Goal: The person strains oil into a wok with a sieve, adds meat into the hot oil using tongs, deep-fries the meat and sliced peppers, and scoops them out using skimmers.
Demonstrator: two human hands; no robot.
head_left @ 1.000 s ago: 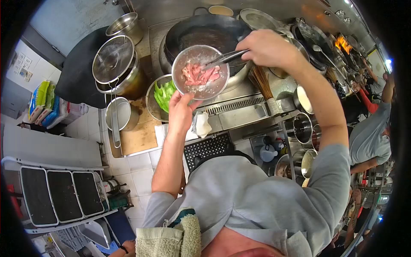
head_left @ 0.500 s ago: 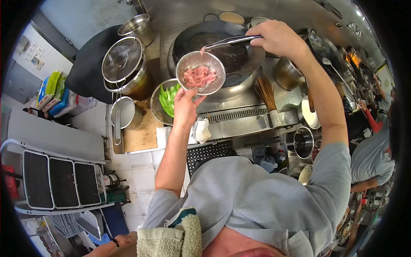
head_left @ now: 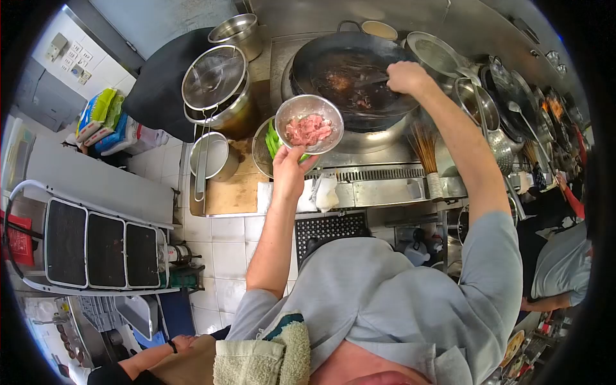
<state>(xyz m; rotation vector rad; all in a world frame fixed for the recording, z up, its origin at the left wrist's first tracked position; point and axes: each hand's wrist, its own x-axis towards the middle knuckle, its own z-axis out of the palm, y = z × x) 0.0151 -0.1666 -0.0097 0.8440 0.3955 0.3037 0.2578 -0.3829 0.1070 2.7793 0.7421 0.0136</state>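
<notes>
A small steel bowl (head_left: 312, 104) of raw sliced meat (head_left: 308, 131) is gripped at its near rim by my left hand (head_left: 290, 172). It hovers beside the front left of a large black wok (head_left: 307, 67). My right hand (head_left: 408, 78) is closed around metal tongs (head_left: 372, 81) that reach down into the wok. Dark liquid, apparently hot oil, bubbles there around a few small pieces (head_left: 361, 101). Below the bowl, partly covered by it, stands another bowl (head_left: 258, 153) with sliced green vegetables (head_left: 272, 139).
Left of the wok are a strainer (head_left: 215, 77) on a pot, a white-lined pot (head_left: 215, 154) and a steel pot (head_left: 234, 32). A bamboo brush (head_left: 425, 151) stands at the right, near a ladle (head_left: 478, 96). Co-workers (head_left: 561, 263) are at the far right and lower left.
My right hand has lowered the tongs from above the bowl into the wok, where the liquid now bubbles. The piece of meat in their tips is no longer seen there. The view has shifted.
</notes>
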